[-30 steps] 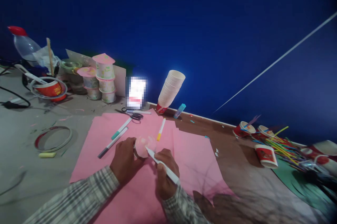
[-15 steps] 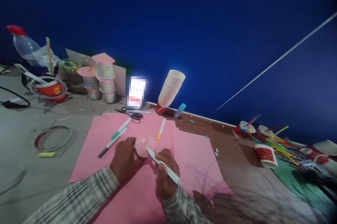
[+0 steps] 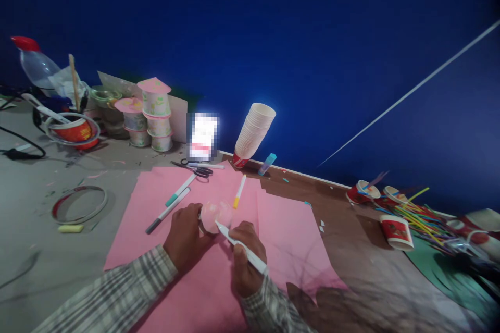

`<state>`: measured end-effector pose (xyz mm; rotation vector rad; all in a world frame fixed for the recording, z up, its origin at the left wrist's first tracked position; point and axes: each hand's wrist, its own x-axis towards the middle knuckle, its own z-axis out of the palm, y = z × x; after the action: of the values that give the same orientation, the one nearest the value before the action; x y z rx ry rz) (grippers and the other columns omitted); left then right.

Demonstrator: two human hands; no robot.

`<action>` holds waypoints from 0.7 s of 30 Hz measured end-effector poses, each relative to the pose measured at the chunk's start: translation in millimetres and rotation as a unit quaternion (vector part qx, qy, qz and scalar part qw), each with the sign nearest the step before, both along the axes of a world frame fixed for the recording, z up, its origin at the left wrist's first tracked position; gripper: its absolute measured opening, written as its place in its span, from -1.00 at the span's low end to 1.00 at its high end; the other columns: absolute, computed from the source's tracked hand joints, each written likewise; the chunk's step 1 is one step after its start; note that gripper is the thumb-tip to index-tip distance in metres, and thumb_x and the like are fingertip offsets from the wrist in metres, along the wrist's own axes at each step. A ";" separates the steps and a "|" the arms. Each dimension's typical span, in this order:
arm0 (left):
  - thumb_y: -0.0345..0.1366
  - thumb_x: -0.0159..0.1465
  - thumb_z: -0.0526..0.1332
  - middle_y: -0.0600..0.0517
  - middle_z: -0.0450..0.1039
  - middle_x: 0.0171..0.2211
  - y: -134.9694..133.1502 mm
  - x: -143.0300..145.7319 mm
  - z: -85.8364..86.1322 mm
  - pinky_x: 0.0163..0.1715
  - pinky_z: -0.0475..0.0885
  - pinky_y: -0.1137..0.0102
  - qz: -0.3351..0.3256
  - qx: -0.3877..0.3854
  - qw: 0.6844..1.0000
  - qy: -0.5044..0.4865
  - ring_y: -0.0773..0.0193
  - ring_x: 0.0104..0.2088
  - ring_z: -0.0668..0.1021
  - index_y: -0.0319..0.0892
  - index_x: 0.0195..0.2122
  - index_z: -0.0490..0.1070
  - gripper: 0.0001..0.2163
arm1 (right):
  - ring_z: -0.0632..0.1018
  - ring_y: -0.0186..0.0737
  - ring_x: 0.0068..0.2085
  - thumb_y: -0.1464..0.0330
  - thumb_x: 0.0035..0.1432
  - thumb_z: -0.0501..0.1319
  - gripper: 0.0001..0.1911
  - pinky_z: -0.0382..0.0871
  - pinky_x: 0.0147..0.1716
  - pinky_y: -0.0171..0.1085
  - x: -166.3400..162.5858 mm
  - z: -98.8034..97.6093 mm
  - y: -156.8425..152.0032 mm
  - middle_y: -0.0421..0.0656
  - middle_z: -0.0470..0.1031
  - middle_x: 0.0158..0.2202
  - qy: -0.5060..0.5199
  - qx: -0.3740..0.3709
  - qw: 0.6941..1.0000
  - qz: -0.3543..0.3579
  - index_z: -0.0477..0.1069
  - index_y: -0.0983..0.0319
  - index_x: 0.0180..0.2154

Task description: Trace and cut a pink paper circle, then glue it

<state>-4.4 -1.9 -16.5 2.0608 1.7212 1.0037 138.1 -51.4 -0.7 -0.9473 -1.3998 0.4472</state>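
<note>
My left hand (image 3: 185,236) is closed around a small round piece with a pink top (image 3: 214,214) and a pale side, like a cut paper cup. Light marks show on the pink surface. In my right hand (image 3: 248,260) is a white marker (image 3: 250,256), its tip at the lower edge of the pink top; contact is hard to make out. Both hands are over sheets of pink paper (image 3: 289,239). Left of them lie a grey-capped marker (image 3: 167,211) and a teal-ended marker (image 3: 180,190). A yellow-ended marker (image 3: 239,191) lies just beyond.
Black-handled scissors (image 3: 201,170) lie at the paper's far edge. Behind stand a leaning stack of paper cups (image 3: 254,132), a glue stick (image 3: 267,164) and pink-roofed cup towers (image 3: 156,114). A tape ring (image 3: 80,205) is at left; a red cup (image 3: 395,232) and straws (image 3: 417,218) are at right.
The marker tip has shifted very slightly on the pink top. Both hands keep their hold and nearly the same place.
</note>
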 end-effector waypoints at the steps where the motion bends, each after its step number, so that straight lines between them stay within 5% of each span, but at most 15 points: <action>1: -0.06 -0.24 0.28 0.16 0.36 -0.58 0.2 0.0 0.3 -0.50 0.26 0.26 0.001 0.000 1.000 -0.001 0.18 -0.55 0.46 -0.07 -0.48 0.30 -0.68 | 0.45 -0.11 -0.47 0.35 0.07 0.08 -0.80 0.36 -0.45 -0.12 0.1 -0.1 0.0 -0.19 0.43 -0.50 0.001 0.005 1.000 -0.001 0.46 0.16 -0.30; 21: -0.07 -0.24 0.29 0.17 0.33 -0.60 -0.3 0.4 -0.5 -0.53 0.21 0.29 0.006 0.002 1.000 0.000 0.20 -0.57 0.43 -0.06 -0.51 0.27 -0.69 | 0.45 -0.09 -0.43 0.34 0.09 0.07 -0.78 0.37 -0.45 -0.11 0.2 -0.7 1.6 -0.15 0.44 -0.47 0.008 0.009 1.000 0.002 0.46 0.19 -0.27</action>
<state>-3.9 -2.2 -17.0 2.0553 1.7365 1.0103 138.3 -49.8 -1.4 -0.9249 -1.3891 0.4441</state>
